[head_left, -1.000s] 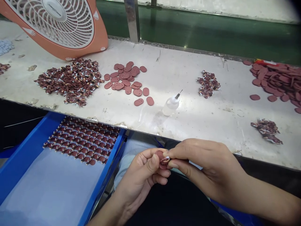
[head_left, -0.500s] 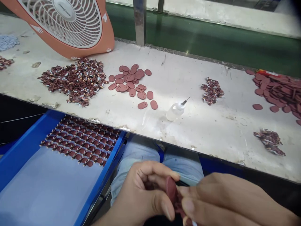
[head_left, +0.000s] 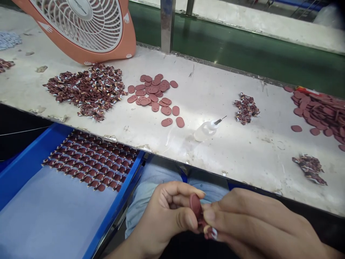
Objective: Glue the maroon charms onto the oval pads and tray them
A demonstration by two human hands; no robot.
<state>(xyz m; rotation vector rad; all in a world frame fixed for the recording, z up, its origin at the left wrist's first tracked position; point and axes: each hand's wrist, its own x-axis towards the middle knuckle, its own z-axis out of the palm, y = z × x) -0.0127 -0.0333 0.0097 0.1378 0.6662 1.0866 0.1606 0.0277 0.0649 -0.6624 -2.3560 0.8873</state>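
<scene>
Between the thumb and fingers of my left hand [head_left: 167, 212] is a dark red oval disc [head_left: 195, 205], held on edge. My right hand [head_left: 253, 219] is closed on a small dark red figurine piece [head_left: 208, 230] with white and tan spots, pressed up against the disc. The fingertips hide where the two parts meet. Both hands are in front of the bench edge, above my lap. On the bench are loose oval discs [head_left: 156, 90], a big heap of small figurine pieces [head_left: 88, 90] and a clear needle-tipped bottle [head_left: 206, 130].
A blue tray [head_left: 107, 219] at the left holds rows of joined pieces on a pale sheet. An orange fan [head_left: 130, 39] stands at the back left. More discs [head_left: 320, 111] are heaped at the right, near two small piles of pieces [head_left: 246, 109]. A metal post [head_left: 167, 28] rises behind.
My hands have risen slightly and stay together. More of the figurine piece's white and tan end shows below my right fingers. The camera view has shifted a little.
</scene>
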